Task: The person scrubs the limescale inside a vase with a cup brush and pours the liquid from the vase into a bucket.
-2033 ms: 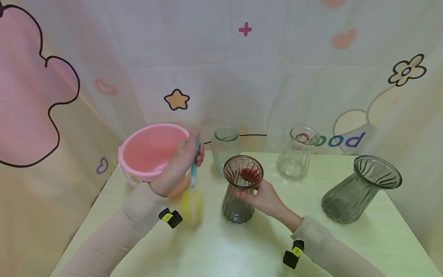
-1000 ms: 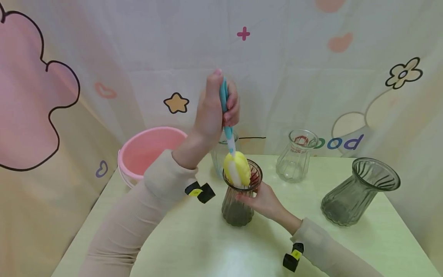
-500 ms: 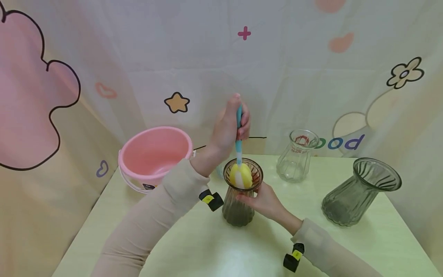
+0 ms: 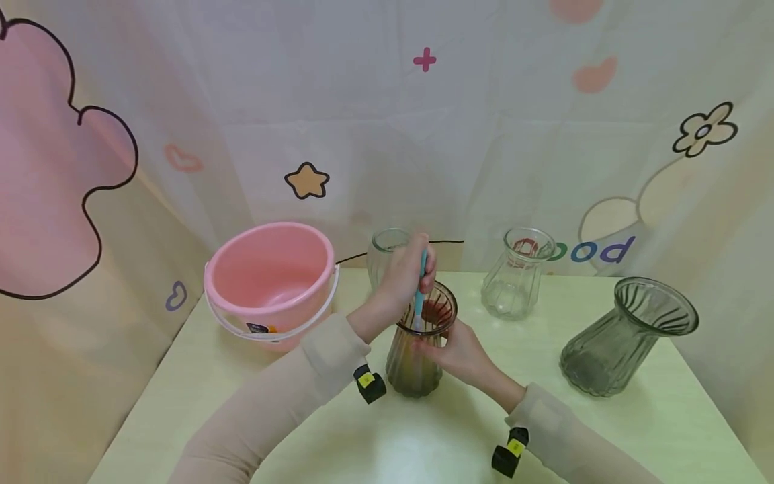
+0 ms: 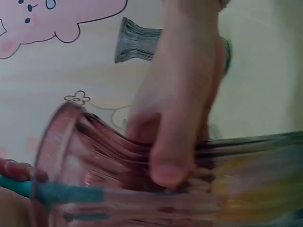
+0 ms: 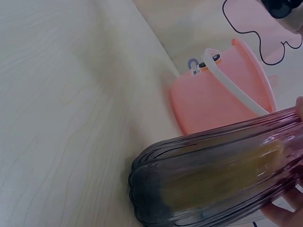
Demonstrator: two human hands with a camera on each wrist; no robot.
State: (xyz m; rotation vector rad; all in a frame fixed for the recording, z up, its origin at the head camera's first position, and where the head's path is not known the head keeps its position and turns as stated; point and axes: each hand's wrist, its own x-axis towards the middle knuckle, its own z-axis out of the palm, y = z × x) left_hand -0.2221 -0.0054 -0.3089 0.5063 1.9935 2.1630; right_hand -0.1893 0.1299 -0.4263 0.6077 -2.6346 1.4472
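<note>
My left hand [image 4: 402,275] grips the blue handle [image 4: 420,286] of a sponge bottle brush. The yellow sponge head [image 6: 227,175] is down inside a dark ribbed glass vase [image 4: 414,370], seen through its wall in both wrist views. With my right hand [image 4: 462,353] I hold that vase at its neck, thumb across the near side. The vase stands upright on the table, its flared rim around the brush stem. In the left wrist view the right thumb [image 5: 170,161] lies against the glass.
A pink bucket [image 4: 281,306] with a white handle stands to the left. Behind my left hand is a clear jar [image 4: 381,255], partly hidden. A clear vase [image 4: 512,286] stands back right, and a grey-green ribbed vase [image 4: 605,349] is farther right. A printed curtain hangs behind.
My left hand has carried the brush from beside the bucket over to the vase, then pushed it down until the sponge is inside. The right hand has kept its hold on the vase.
</note>
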